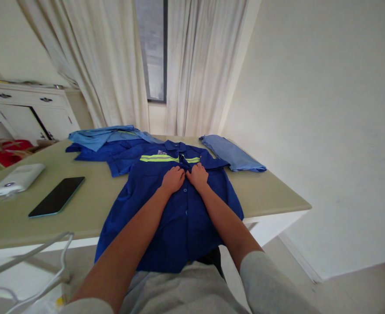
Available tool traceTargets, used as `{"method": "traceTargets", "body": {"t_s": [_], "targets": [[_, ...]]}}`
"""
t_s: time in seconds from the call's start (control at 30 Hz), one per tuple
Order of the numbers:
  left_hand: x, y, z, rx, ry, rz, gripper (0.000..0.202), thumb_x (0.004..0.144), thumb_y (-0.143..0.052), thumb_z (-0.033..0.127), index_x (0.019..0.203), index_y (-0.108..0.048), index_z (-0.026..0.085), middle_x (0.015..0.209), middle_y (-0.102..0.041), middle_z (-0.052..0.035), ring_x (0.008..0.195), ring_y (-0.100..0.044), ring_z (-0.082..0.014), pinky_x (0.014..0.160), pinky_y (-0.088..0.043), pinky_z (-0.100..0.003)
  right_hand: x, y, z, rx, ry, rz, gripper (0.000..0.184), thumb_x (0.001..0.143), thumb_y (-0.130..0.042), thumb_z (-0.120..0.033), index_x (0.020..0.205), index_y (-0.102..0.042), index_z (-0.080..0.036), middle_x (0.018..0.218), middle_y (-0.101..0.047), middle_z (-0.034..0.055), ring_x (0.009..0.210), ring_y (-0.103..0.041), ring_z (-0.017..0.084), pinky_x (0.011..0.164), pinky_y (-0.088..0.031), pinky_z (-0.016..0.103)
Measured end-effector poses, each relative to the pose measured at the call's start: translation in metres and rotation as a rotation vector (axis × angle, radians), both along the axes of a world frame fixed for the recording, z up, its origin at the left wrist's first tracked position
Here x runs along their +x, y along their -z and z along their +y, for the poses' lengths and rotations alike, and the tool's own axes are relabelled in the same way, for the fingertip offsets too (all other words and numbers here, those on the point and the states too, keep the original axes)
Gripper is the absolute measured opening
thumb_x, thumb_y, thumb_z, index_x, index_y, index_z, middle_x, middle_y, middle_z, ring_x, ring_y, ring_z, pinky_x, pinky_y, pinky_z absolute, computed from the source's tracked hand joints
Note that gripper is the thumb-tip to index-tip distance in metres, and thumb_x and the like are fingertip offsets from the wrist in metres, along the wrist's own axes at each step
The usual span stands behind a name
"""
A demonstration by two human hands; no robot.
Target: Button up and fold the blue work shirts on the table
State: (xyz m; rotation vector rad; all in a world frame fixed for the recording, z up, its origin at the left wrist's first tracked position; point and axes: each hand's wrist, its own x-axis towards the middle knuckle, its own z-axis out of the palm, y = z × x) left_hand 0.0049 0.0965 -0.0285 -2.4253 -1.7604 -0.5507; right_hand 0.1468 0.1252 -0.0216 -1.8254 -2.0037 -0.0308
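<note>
A dark blue work shirt (pixel 166 222) with a lime and silver chest stripe lies front up on the table, its collar away from me and its hem hanging over the near edge. Along its button front, just under the stripe, my left hand (pixel 173 179) and my right hand (pixel 197 175) are close together, fingers curled in on the two edges of the placket. Buttons show below my hands. The fingertips are partly hidden, and so is any button between them.
Light blue garments (pixel 104 136) and more dark blue cloth lie at the back left. A folded light blue garment (pixel 230 152) rests at the back right. A phone (pixel 58 196) and a white device with a cable (pixel 18 178) sit on the table (pixel 94 222).
</note>
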Motion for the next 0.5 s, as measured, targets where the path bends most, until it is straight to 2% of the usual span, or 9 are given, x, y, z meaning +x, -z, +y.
{"method": "traceTargets", "body": {"t_s": [0.2,0.3,0.4,0.5], "targets": [[-0.010,0.003,0.000,-0.059,-0.025,-0.131,0.015,0.096,-0.059,0.031,0.103,-0.067,0.021,0.111,-0.067,-0.0085,0.107,-0.061,-0.0255,0.088,-0.047,-0.036,0.012,0.003,0.007,0.001,-0.021,0.267,0.021,0.089,-0.062,-0.034,0.093,-0.078,-0.021,0.110,-0.071,0.0090,0.100,-0.067,0.023,0.085,-0.053,0.030],[-0.012,0.005,0.004,-0.086,-0.020,-0.241,0.011,0.092,-0.065,0.029,0.100,-0.065,0.021,0.105,-0.070,-0.0064,0.100,-0.063,-0.0236,0.085,-0.047,-0.035,0.018,0.004,0.011,0.032,-0.096,0.388,0.021,0.088,-0.061,-0.031,0.087,-0.079,-0.021,0.100,-0.074,0.0059,0.096,-0.067,0.020,0.086,-0.050,0.027],[-0.014,0.007,0.005,-0.104,0.014,-0.302,0.008,0.091,-0.067,0.027,0.097,-0.065,0.022,0.101,-0.071,-0.0043,0.095,-0.064,-0.0219,0.082,-0.047,-0.033,0.021,0.006,0.014,0.061,-0.152,0.443,0.021,0.088,-0.061,-0.029,0.085,-0.079,-0.019,0.096,-0.075,0.0050,0.090,-0.067,0.019,0.088,-0.050,0.028],[-0.015,0.007,0.005,-0.111,0.016,-0.317,0.011,0.091,-0.067,0.027,0.102,-0.067,0.023,0.100,-0.072,-0.0038,0.093,-0.064,-0.0213,0.082,-0.047,-0.033,0.021,0.008,0.015,0.076,-0.169,0.458,0.020,0.089,-0.062,-0.031,0.083,-0.077,-0.019,0.094,-0.075,0.0053,0.087,-0.066,0.018,0.088,-0.050,0.028]]}}
